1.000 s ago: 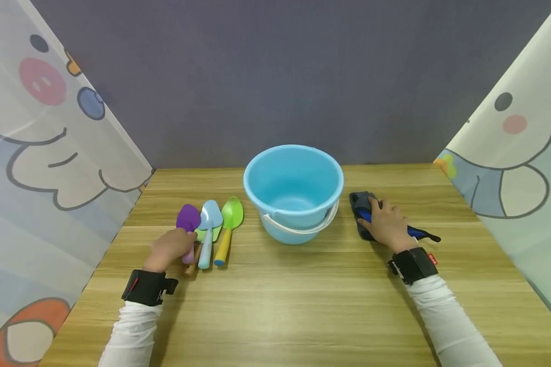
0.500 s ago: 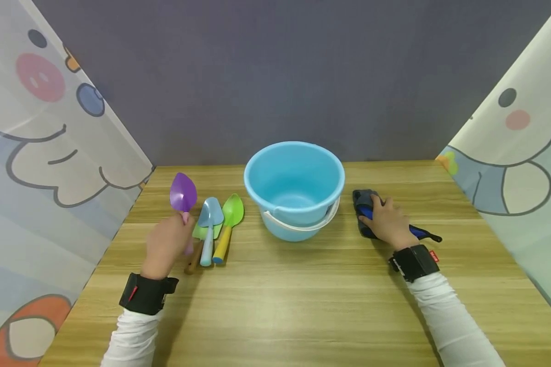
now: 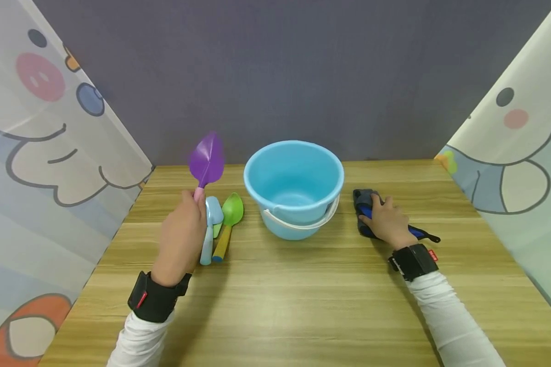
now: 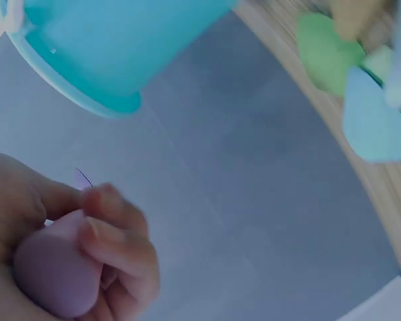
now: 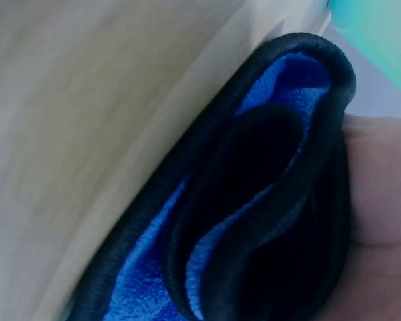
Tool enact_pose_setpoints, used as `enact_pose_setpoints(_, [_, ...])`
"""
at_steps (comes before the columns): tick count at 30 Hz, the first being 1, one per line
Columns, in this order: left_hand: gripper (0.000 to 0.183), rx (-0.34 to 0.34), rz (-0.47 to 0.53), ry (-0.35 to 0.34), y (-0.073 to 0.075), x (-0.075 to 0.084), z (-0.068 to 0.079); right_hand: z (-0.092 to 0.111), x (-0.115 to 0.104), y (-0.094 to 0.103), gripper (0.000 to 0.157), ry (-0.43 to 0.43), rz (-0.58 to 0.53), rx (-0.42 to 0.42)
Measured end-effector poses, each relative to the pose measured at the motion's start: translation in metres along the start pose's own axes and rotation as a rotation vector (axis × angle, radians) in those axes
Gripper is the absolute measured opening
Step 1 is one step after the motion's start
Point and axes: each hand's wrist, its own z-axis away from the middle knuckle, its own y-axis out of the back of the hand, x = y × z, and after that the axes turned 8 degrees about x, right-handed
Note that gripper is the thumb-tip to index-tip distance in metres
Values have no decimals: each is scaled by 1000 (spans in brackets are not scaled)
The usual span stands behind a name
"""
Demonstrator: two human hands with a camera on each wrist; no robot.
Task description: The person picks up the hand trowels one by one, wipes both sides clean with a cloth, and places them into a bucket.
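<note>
My left hand (image 3: 182, 234) grips the pink handle of a purple toy shovel (image 3: 207, 159), raised above the table with its blade pointing up and away. In the left wrist view, fingers wrap round the rounded end of the pink handle (image 4: 57, 267). Below and right of that hand lie a light-blue toy shovel (image 3: 213, 211) and a green one with a yellow handle (image 3: 231, 209). At the right, my right hand (image 3: 389, 224) holds a folded blue cloth with dark edging (image 3: 364, 204) on the table. The right wrist view shows the cloth's folds (image 5: 254, 200) close against the palm.
A light-blue bucket (image 3: 294, 224) with a white handle stands in the middle toward the back, between the two hands. A grey panel (image 3: 294, 76) rises behind the wooden table (image 3: 284, 300), with printed curtains (image 3: 96, 168) on both sides.
My left hand has picked the purple shovel up from the pile and carried it upward and to the right. My right hand has stayed on the cloth.
</note>
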Motion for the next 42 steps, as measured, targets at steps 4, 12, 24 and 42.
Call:
enact_pose_setpoints(4, [45,33,34,-46,-1,19,-1,0,-2,2,76,1,1,12])
enact_pose_setpoints(12, [38,31,171,-80,9,81,-8,-1,-3,4,71,19,-26,100])
enact_pose_setpoints(24, [31,28,208,-160,13,129,2,-2,-2,28,62,30,-188,168])
enact_pose_setpoints(42, [35,-12,145,-217,5,137,12,71,-87,139,48,234,-579,1059])
